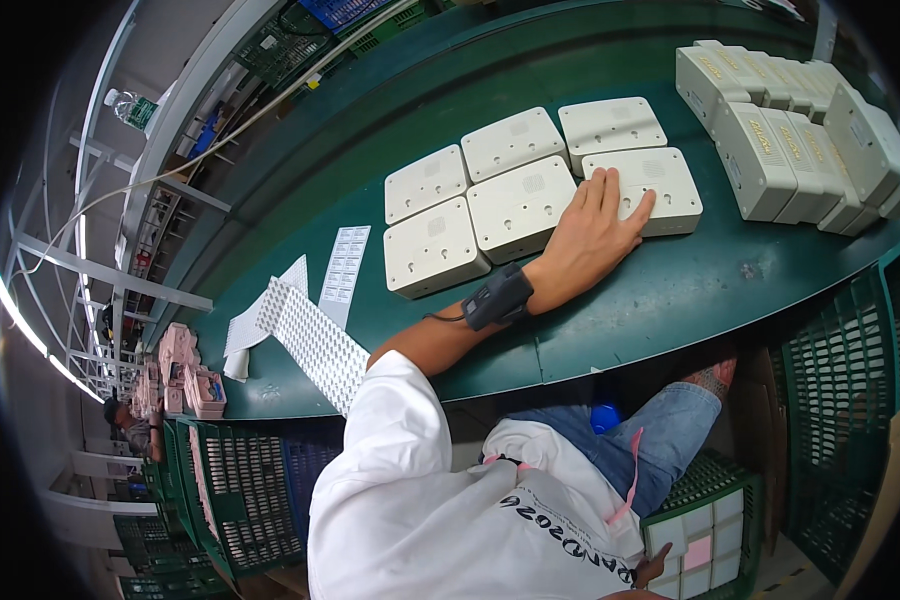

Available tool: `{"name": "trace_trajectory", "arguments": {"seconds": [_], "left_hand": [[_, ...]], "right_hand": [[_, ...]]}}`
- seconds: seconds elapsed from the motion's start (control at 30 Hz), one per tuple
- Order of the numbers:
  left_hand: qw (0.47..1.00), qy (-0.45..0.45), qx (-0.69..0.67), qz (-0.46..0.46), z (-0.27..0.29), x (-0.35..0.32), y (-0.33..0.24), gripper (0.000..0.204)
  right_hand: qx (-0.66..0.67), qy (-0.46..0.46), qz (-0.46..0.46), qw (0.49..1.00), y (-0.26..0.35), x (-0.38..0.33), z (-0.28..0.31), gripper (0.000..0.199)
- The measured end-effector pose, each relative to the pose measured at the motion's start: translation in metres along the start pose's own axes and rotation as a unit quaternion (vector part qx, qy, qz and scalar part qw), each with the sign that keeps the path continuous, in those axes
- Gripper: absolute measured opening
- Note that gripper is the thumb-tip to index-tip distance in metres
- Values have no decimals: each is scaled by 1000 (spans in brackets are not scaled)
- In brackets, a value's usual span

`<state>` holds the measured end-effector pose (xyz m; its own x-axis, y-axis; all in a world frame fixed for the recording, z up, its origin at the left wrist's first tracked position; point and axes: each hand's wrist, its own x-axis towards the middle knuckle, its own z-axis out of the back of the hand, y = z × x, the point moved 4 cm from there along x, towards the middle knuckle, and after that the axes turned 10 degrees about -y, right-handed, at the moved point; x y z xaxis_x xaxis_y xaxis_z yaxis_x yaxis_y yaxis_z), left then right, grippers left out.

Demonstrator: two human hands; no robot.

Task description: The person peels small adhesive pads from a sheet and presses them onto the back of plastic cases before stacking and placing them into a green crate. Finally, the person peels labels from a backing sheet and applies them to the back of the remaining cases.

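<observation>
Fingers stretched out, my left hand lies across the near right white plastic housing of a group on the green bench. The hand is open, resting on the housing's top rather than wrapped round it. Beside it are the near middle housing and the far right housing, both flat with screw holes and a dotted patch. My right hand is low at the right, at the white boxes in a green crate. One finger shows stretched out; the others are mostly hidden.
More white housings stand on edge in rows at the far right of the bench. Sticker sheets and a label strip lie left. Green crates stand below. A person is at the far left.
</observation>
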<state>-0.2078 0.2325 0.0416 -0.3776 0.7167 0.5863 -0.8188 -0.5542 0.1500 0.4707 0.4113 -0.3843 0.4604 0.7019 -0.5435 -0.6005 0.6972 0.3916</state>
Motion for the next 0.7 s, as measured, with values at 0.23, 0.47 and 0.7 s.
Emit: {"name": "trace_trajectory", "arguments": {"seconds": [0.23,0.47,0.7], "left_hand": [[962,112,-249,-25,75,-49,-47,60],[590,253,-719,267,90,-94,-69,67],[310,123,-769,544,117,-133,-38,76]], "right_hand": [[-19,79,257,963,152,-138,115,70],[161,200,718,647,347,-346,115,64],[192,354,870,285,414,-523,13,55]]}}
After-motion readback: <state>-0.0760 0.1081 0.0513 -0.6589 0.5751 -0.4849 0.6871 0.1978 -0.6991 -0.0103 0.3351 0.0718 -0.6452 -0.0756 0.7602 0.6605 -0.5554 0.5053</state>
